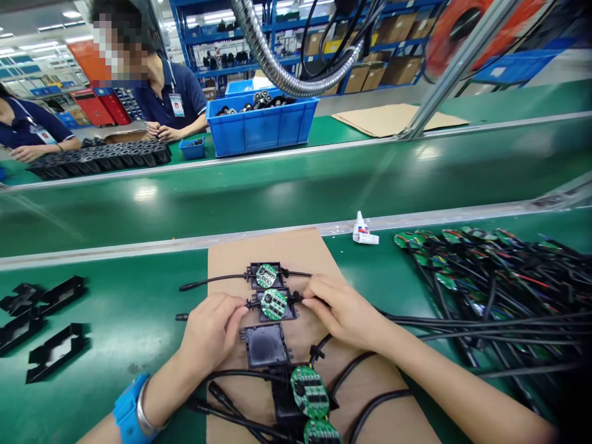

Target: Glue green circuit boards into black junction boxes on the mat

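Note:
My left hand point(210, 330) pinches the cable at the left side of a black square housing point(289, 313). On the right side of that housing, my right hand point(340, 308) grips the other cable by its black fitting. A round green circuit board point(274, 304) lies on this housing between my hands. Just beyond it is a second housing with its own round board point(267, 276) and cables. Nearer to me sits a bare black housing point(267, 345). Below that, more round boards point(309, 391) with black cables lie on the brown cardboard point(231, 246).
A pile of cabled boards point(499, 271) covers the right of the green bench. Black plastic pieces point(58, 351) lie at the left, and a small white bottle point(363, 231) near the back rail. Across stand a blue bin point(263, 123) and two people.

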A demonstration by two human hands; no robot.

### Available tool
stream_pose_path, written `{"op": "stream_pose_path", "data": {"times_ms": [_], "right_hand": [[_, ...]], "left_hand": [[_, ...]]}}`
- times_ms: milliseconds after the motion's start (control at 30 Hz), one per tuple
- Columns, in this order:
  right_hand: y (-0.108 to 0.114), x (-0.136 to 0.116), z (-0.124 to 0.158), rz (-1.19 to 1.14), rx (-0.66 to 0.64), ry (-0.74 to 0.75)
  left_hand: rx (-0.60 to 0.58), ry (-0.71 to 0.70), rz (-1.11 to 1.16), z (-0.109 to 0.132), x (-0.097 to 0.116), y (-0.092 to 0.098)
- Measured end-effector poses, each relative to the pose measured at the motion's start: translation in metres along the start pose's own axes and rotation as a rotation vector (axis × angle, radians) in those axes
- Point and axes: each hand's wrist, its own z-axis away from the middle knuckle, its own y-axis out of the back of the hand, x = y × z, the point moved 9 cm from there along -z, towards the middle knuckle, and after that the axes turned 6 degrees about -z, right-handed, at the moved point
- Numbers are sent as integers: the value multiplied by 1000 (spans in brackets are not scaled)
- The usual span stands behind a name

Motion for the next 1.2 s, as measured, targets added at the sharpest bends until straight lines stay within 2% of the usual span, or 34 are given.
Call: {"op": "stream_pose_path", "data": {"times_ms": [200, 267, 367, 467, 533, 600, 733, 833, 933, 1033, 1200], "right_hand": [[-15, 7, -2, 224, -153, -60], [-17, 5, -4, 272, -191, -64], [-7, -11, -4, 335, -161, -69], [-6, -40, 7, 192, -210, -48], [-17, -57, 19, 27, -323, -44], [-28, -66, 31, -73, -393, -57], [-31, -69, 39, -124, -359, -24], [-19, -65, 36, -217, -302, -29], [-8, -54, 29, -285, -204, -70], [-16, -41, 25, -198, -162, -77], [-40, -32, 22, -34, -87, 10]], "left_hand": [[-129, 50, -80, -2, -6, -20], [-134, 75, -109, -3, -10, -18], [-127, 71, -80, 0, -3, -3], [-261, 21, 158, 14, 22, 4], [-397, 5, 302, 29, 39, 0], [-468, 16, 352, 41, 49, -7], [-421, 48, 401, 49, 48, -13], [-332, 103, 437, 45, 35, 0], [-270, 180, 357, 42, 16, 19], [-316, 200, 189, 44, 5, 21], [-458, 178, -38, 50, -3, 3]]}}
